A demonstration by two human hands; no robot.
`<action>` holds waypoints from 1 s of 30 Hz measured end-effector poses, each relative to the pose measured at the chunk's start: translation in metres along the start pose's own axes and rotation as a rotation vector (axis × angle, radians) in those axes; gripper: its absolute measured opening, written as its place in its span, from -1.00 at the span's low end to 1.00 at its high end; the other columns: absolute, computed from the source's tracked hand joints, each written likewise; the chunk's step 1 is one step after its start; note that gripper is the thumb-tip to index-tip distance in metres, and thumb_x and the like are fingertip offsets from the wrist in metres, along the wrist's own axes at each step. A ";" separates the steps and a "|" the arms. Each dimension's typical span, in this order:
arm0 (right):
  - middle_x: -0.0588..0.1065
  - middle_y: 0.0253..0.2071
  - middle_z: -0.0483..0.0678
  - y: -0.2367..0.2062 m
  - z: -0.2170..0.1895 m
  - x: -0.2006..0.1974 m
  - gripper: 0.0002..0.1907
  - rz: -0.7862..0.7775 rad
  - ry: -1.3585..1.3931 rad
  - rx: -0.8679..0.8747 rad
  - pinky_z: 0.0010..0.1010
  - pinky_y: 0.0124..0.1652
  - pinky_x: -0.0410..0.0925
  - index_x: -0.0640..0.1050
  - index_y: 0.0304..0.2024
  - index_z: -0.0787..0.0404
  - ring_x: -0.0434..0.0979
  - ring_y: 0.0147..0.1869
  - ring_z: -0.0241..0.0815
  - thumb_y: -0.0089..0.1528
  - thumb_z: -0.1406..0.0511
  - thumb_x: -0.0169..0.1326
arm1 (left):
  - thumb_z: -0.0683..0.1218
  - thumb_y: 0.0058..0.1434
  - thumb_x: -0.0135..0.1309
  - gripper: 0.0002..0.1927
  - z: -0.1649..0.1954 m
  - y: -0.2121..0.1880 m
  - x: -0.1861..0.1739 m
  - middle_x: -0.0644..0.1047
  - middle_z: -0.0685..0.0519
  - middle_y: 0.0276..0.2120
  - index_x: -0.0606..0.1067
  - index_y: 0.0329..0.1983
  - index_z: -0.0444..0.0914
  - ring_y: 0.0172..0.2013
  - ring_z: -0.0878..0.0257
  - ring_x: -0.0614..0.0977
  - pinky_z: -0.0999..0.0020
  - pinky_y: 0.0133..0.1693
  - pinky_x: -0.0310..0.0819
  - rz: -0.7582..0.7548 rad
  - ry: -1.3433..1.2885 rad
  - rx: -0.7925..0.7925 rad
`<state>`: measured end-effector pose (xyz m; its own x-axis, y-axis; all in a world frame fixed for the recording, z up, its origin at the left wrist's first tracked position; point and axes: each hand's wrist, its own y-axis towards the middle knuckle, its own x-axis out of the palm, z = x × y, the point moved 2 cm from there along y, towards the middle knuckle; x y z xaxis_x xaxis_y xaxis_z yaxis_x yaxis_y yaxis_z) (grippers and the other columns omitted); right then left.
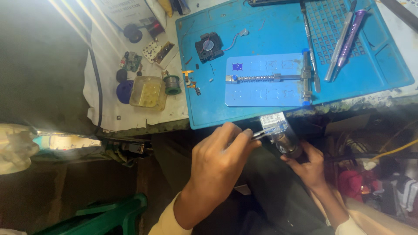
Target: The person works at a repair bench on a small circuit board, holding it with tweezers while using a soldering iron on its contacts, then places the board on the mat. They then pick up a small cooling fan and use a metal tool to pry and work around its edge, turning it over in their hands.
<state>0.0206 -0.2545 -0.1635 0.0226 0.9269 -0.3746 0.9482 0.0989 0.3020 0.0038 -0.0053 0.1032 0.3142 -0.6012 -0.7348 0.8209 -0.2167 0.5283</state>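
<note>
I grip the tweezers (257, 135) in my left hand (217, 156), fingers pinched shut on them, tips at the small circuit board (273, 122). My right hand (307, 163) clasps the dark round part (288, 146) under it, just off the blue mat (278, 61). I'd hold the board steady and nudge lightly

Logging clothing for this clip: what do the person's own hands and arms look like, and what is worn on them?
Both hands are bare: no gloves, rings or watch visible. The left hand and right hand each come out of a long, pale cream sleeve that ends at the wrist.
</note>
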 end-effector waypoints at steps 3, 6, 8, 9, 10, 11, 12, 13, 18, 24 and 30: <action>0.59 -0.21 0.06 -0.001 0.001 -0.002 -0.45 0.017 -0.032 -0.054 -0.34 -0.10 0.44 0.53 -0.04 0.38 0.64 -0.16 -0.13 -0.01 0.26 0.40 | -0.11 0.21 0.29 -0.79 0.000 0.003 0.002 0.42 0.02 -0.38 0.50 -0.22 -0.28 -0.41 0.14 0.56 0.22 -0.43 0.40 -0.043 0.047 0.015; 0.60 -0.19 0.07 -0.001 0.004 -0.003 -0.46 0.023 -0.009 -0.020 -0.34 -0.09 0.45 0.54 -0.04 0.39 0.65 -0.14 -0.13 -0.01 0.29 0.39 | -0.11 0.24 0.26 -0.81 -0.001 0.007 0.001 0.39 0.01 -0.37 0.47 -0.28 -0.27 -0.41 0.13 0.55 0.22 -0.45 0.39 -0.074 0.096 0.028; 0.59 -0.20 0.07 -0.002 0.005 -0.003 -0.47 0.017 -0.016 -0.019 -0.34 -0.10 0.45 0.54 -0.05 0.39 0.65 -0.14 -0.13 -0.01 0.28 0.39 | -0.10 0.25 0.25 -0.80 -0.001 0.009 0.001 0.38 0.01 -0.38 0.45 -0.33 -0.25 -0.40 0.14 0.56 0.21 -0.46 0.38 -0.101 0.111 0.029; 0.59 -0.20 0.07 -0.002 0.005 -0.003 -0.47 0.014 -0.019 -0.019 -0.34 -0.10 0.45 0.53 -0.06 0.39 0.65 -0.15 -0.13 0.00 0.27 0.38 | -0.09 0.25 0.24 -0.79 -0.001 0.011 0.001 0.37 0.01 -0.38 0.44 -0.35 -0.24 -0.39 0.14 0.56 0.21 -0.46 0.38 -0.114 0.119 0.029; 0.60 -0.20 0.06 -0.002 0.005 -0.003 -0.48 0.004 0.041 -0.001 -0.35 -0.10 0.46 0.54 -0.04 0.38 0.65 -0.14 -0.14 0.03 0.25 0.37 | -0.11 0.24 0.23 -0.81 0.000 0.012 0.000 0.37 0.02 -0.37 0.44 -0.35 -0.24 -0.38 0.14 0.57 0.21 -0.46 0.39 -0.125 0.116 0.034; 0.60 -0.20 0.05 -0.002 0.005 -0.003 -0.50 -0.005 0.102 0.019 -0.36 -0.10 0.48 0.54 -0.03 0.37 0.66 -0.14 -0.15 0.06 0.24 0.36 | -0.12 0.23 0.22 -0.82 0.001 0.012 0.000 0.38 0.02 -0.37 0.44 -0.34 -0.24 -0.36 0.14 0.57 0.22 -0.45 0.40 -0.137 0.113 0.039; 0.60 -0.19 0.03 -0.001 0.004 -0.003 -0.51 -0.015 0.163 0.040 -0.38 -0.11 0.50 0.54 -0.02 0.36 0.67 -0.14 -0.17 0.09 0.22 0.34 | -0.13 0.23 0.20 -0.84 0.002 0.013 -0.001 0.38 0.02 -0.36 0.44 -0.33 -0.24 -0.34 0.15 0.58 0.22 -0.45 0.40 -0.149 0.110 0.044; 0.61 -0.21 0.02 -0.001 0.003 -0.003 -0.51 -0.018 0.140 0.048 -0.37 -0.11 0.49 0.55 -0.02 0.34 0.67 -0.15 -0.17 0.09 0.21 0.34 | -0.16 0.18 0.19 -0.87 0.002 0.014 -0.001 0.39 0.03 -0.35 0.45 -0.32 -0.23 -0.35 0.15 0.58 0.23 -0.45 0.41 -0.157 0.126 0.050; 0.60 -0.21 0.01 0.004 -0.006 -0.003 -0.49 0.022 -0.032 -0.064 -0.34 -0.09 0.44 0.56 -0.02 0.32 0.65 -0.13 -0.17 0.07 0.17 0.35 | -0.21 -0.01 0.15 -0.81 0.007 0.017 -0.002 0.40 0.04 -0.34 0.44 -0.31 -0.23 -0.35 0.18 0.58 0.27 -0.46 0.42 -0.214 0.189 0.081; 0.57 -0.29 -0.02 0.009 -0.011 -0.001 -0.55 0.025 -0.048 -0.021 -0.35 -0.13 0.41 0.55 -0.14 0.29 0.60 -0.22 -0.20 0.08 0.14 0.36 | -0.20 -0.04 0.15 -0.77 0.014 0.016 -0.002 0.39 0.07 -0.35 0.45 -0.28 -0.22 -0.38 0.23 0.52 0.34 -0.46 0.39 -0.177 0.222 0.122; 0.58 -0.29 -0.05 0.011 -0.014 0.001 -0.55 0.035 0.028 0.017 -0.38 -0.14 0.42 0.54 -0.15 0.26 0.59 -0.22 -0.25 0.10 0.11 0.35 | -0.19 -0.02 0.15 -0.80 0.020 0.012 -0.001 0.35 0.09 -0.38 0.46 -0.29 -0.22 -0.40 0.26 0.48 0.37 -0.48 0.32 -0.151 0.314 0.173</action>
<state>0.0264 -0.2472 -0.1483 0.0474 0.9394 -0.3394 0.9522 0.0601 0.2994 0.0041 -0.0225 0.1194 0.3484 -0.2937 -0.8901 0.7849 -0.4276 0.4483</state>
